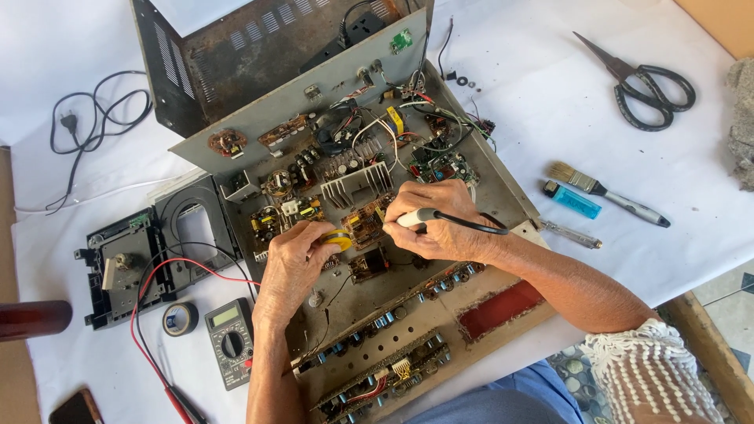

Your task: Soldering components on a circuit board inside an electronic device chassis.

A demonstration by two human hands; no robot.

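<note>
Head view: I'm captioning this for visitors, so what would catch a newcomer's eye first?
The opened metal chassis, crowded with circuit boards and wires, fills the centre. Over it the right hand holds a white pen-like corded tool, and the left hand pinches a small yellow reel. Black scissors lie at upper right.

Light: it was bright, even daylight over my bench.
Glare: the white cloth [542,94] washed out near the top.
Shadows: soft and short under my hands and the scissors [640,82].
Focus: everything looked sharp, no motion blur.
Edges: I saw slight wide-angle bending.
</note>
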